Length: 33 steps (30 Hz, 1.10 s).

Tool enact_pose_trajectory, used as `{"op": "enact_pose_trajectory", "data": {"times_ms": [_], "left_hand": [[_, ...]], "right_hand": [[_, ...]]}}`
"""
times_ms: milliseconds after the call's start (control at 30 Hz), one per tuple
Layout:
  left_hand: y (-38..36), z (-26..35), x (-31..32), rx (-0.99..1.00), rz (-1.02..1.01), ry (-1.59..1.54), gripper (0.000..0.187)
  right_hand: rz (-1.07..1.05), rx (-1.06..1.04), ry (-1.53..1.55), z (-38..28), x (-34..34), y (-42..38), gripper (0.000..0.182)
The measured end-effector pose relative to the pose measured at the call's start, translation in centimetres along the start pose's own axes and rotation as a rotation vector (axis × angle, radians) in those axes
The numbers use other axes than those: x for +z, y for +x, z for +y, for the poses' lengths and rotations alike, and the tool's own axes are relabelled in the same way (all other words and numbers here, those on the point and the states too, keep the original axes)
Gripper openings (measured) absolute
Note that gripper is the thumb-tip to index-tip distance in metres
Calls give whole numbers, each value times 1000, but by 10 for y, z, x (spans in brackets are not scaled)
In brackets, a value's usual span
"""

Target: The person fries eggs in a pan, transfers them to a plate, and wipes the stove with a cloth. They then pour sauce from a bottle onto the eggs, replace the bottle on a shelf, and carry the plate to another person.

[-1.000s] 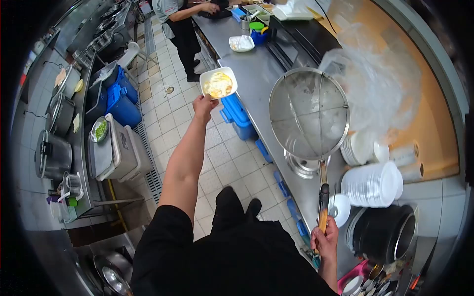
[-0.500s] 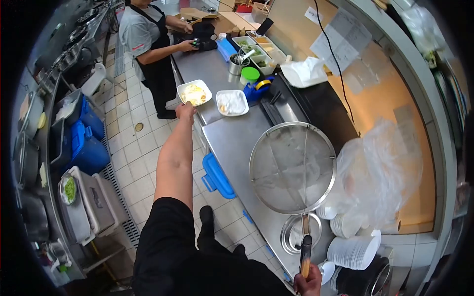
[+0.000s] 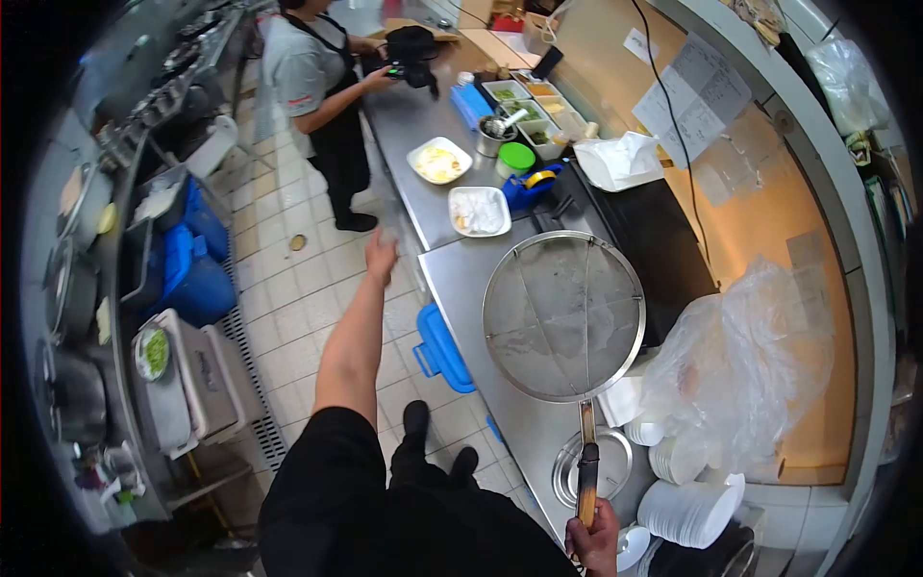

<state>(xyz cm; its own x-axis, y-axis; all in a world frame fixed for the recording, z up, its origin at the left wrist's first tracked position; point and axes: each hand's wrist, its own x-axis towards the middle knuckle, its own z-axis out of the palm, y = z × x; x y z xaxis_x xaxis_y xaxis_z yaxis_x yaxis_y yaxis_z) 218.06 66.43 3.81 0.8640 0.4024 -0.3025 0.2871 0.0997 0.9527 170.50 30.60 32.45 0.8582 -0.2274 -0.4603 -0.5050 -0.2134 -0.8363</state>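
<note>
My right hand (image 3: 594,539) is wrapped round the wooden handle of a large round sieve (image 3: 564,315), whose mesh spans the steel counter. My left hand (image 3: 382,256) is over the floor, left of the counter edge; motion smears its fingers and nothing shows in it. Beyond that hand, a white square bowl (image 3: 439,161) with yellow and white food stands on the counter. A second white bowl (image 3: 479,212) with white contents is nearer, just above the sieve's rim. Below the sieve lies a round metal dish (image 3: 567,473), partly hidden by the handle.
A co-worker (image 3: 317,96) stands at the counter's far left, holding a dark object. Ingredient tubs (image 3: 524,111), a green-lidded container (image 3: 516,159) and a tape dispenser (image 3: 529,188) stand farther back. Plastic bags (image 3: 740,365) and stacked white bowls (image 3: 690,508) are at right.
My left hand has let go of the food bowl and drawn back off the counter edge. That bowl now stands farther onto the counter. The view has shifted slightly.
</note>
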Motion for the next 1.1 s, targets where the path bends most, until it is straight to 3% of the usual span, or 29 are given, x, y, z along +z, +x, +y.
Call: {"op": "enact_pose_trajectory", "data": {"times_ms": [67, 133, 167, 200, 233, 333, 400, 433, 567, 700, 733, 800, 867, 933, 1000, 1100], "left_hand": [[-41, -92, -65, 35, 74, 309, 47], [-152, -146, -141, -21, 63, 700, 48], [-203, -198, -185, -217, 33, 671, 44], [-269, -200, -222, -577, -151, 791, 37], [-325, -249, -266, -654, -134, 1036, 31], [-517, -295, -349, -999, 249, 802, 29], [-626, -288, -367, -1107, 392, 600, 26], [-682, -287, -368, -1169, 471, 429, 26], [-851, -348, -361, -1111, 831, 292, 25], [-935, -358, -295, -1130, 1086, -202, 25], [-953, -380, -286, -1072, 1135, -329, 28], [-981, -423, -255, -1074, 1047, -384, 33], [-1005, -459, -204, -935, 1110, -517, 38], [-1034, -448, -172, -939, 1122, -799, 35], [-1089, -423, -153, -793, 1202, -1051, 38], [-1175, -436, -120, -672, 1555, -1175, 25]], "right_hand": [[-86, 15, 89, 11, -3, 7, 35], [-182, 58, 120, 22, -10, 17, 33], [-206, 16, 11, 28, -12, 22, 30], [-269, -27, -6, 26, -10, 26, 29], [-358, -53, 57, 22, -6, 30, 29], [-617, -86, 32, 29, 11, 36, 32], [-806, -131, 39, 38, 27, 33, 33], [-911, -143, -3, 37, 34, 24, 33], [-1204, -239, -177, 40, 78, -20, 29], [-1420, -271, -299, 44, 113, -73, 25], [-1481, -379, -414, 50, 130, -105, 23], [-1580, -478, -530, 64, 156, -155, 20], [-1690, -506, -549, 74, 181, -205, 19], [-1734, -539, -552, 93, 221, -251, 16], [-1791, -485, -491, 106, 251, -335, 15], [-1842, -227, -288, 147, 302, -450, 12]]}}
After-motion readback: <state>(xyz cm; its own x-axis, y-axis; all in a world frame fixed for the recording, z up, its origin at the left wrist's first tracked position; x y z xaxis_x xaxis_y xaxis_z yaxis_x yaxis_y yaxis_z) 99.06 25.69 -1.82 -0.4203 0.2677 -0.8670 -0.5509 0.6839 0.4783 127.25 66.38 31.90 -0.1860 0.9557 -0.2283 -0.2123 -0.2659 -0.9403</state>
